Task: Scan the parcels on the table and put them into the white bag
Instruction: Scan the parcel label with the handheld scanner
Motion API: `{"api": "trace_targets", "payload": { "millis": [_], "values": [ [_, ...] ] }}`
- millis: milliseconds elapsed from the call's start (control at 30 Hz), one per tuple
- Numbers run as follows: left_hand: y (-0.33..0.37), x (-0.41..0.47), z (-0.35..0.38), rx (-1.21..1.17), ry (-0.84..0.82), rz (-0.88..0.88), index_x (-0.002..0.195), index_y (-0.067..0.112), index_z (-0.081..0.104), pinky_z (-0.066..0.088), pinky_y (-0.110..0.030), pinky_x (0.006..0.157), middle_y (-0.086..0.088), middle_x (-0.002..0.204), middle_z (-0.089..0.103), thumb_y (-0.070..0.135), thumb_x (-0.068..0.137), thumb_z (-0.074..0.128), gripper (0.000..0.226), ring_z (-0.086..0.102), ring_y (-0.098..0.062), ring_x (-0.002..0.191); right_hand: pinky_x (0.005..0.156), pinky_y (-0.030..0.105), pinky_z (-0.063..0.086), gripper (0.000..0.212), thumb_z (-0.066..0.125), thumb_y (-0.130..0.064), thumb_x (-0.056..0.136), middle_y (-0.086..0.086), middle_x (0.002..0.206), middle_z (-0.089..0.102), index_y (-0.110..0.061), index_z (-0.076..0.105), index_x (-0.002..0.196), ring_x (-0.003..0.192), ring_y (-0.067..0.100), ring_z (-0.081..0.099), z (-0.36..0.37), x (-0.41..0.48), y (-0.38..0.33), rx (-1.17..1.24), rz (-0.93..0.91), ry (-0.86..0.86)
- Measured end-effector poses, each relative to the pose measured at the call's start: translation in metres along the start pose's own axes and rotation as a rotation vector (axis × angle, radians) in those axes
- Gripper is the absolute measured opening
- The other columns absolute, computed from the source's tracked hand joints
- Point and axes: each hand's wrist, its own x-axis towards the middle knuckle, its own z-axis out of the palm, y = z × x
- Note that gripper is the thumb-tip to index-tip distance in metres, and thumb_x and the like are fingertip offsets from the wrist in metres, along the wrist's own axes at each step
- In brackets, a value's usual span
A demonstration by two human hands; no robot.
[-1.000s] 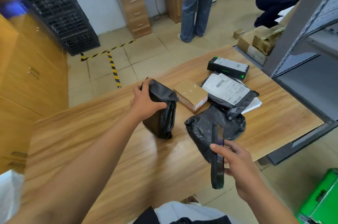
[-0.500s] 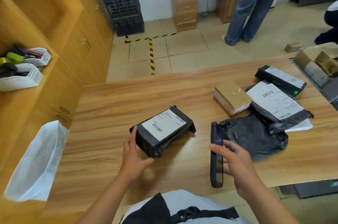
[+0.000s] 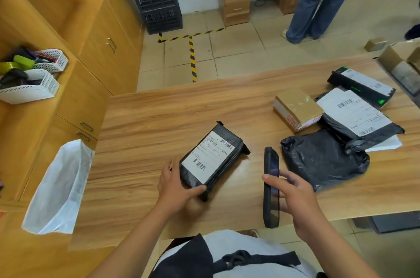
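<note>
Parcel, black with label upward, lies centre frame on the table, its near end gripped by the left hand, fingers curled round it. Right hand grasps a handheld scanner on edge, right of centre. White bag stands open at lower left, contents not discernible. Two white baskets, upper left, hold tape rolls.

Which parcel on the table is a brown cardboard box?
The small taped box, left of the flat labelled bag; the parcels around it are black.
</note>
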Motion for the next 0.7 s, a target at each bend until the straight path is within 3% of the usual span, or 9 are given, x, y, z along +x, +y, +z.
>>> {"api": "trace_targets", "payload": {
  "millis": [167, 267, 367, 467, 533, 633, 700],
  "values": [
    [0.03, 0.033, -0.001, 0.241, -0.123, 0.051, 0.155, 0.036, 0.014, 0.018, -0.046, 0.117, -0.005, 0.161, 0.018, 0.058, 0.064, 0.081, 0.115, 0.017, -0.026, 0.149, 0.077, 0.048, 0.063, 0.061, 0.086, -0.033, 0.074, 0.008, 0.107, 0.074, -0.016, 0.064, 0.129, 0.092, 0.024, 0.072, 0.003, -0.004, 0.007, 0.019, 0.006, 0.004],
    [0.034, 0.043, 0.001, 0.29, -0.195, 0.074, 0.151, 0.049, 0.022, 0.025, -0.047, 0.117, -0.008, 0.159, 0.022, 0.055, 0.077, 0.074, 0.091, 0.024, -0.03, 0.145, 0.092, 0.058, 0.057, 0.067, 0.086, -0.036, 0.074, 0.01, 0.122, 0.068, -0.017, 0.062, 0.134, 0.11, 0.031, 0.065, 0.004, -0.005, 0.011, 0.013, 0.018, 0.025],
    [0.031, 0.045, 0.002, 0.434, -0.257, 0.139, 0.147, 0.06, 0.021, 0.027, -0.047, 0.116, -0.01, 0.159, 0.021, 0.067, 0.085, 0.058, 0.073, 0.026, -0.033, 0.143, 0.094, 0.061, 0.056, 0.066, 0.086, -0.037, 0.075, 0.012, 0.124, 0.067, -0.016, 0.062, 0.133, 0.113, 0.034, 0.064, 0.008, -0.006, 0.015, 0.025, 0.035, 0.037],
    [0.032, 0.047, 0.001, 0.514, -0.268, 0.081, 0.149, 0.06, 0.011, 0.034, -0.044, 0.111, -0.01, 0.154, 0.027, 0.077, 0.08, 0.054, 0.082, 0.031, -0.033, 0.139, 0.09, 0.06, 0.058, 0.061, 0.086, -0.035, 0.075, 0.016, 0.115, 0.069, -0.014, 0.065, 0.129, 0.102, 0.032, 0.069, 0.016, -0.009, 0.018, 0.041, 0.056, 0.056],
    [0.035, 0.046, 0.005, 0.521, -0.281, 0.04, 0.151, 0.056, 0.005, 0.044, -0.042, 0.1, -0.012, 0.146, 0.033, 0.078, 0.08, 0.052, 0.088, 0.042, -0.034, 0.129, 0.089, 0.06, 0.058, 0.061, 0.085, -0.034, 0.077, 0.017, 0.114, 0.067, -0.013, 0.065, 0.13, 0.1, 0.031, 0.069, 0.024, -0.01, 0.02, 0.038, 0.063, 0.069],
    [0.037, 0.035, 0.017, 0.474, -0.321, 0.055, 0.154, 0.048, -0.003, 0.044, -0.035, 0.079, -0.015, 0.139, 0.04, 0.071, 0.086, 0.05, 0.089, 0.055, -0.034, 0.114, 0.091, 0.059, 0.058, 0.065, 0.085, -0.036, 0.076, 0.019, 0.116, 0.067, -0.014, 0.063, 0.133, 0.104, 0.031, 0.068, 0.04, -0.015, 0.02, 0.019, 0.071, 0.092],
    [0.033, 0.027, 0.026, 0.352, -0.384, 0.097, 0.154, 0.045, -0.007, 0.047, -0.034, 0.077, -0.012, 0.136, 0.048, 0.057, 0.09, 0.056, 0.091, 0.06, -0.03, 0.106, 0.09, 0.056, 0.059, 0.065, 0.086, -0.036, 0.075, 0.017, 0.112, 0.071, -0.014, 0.063, 0.132, 0.101, 0.03, 0.071, 0.048, -0.019, 0.021, 0.006, 0.07, 0.107]
  ]
}}
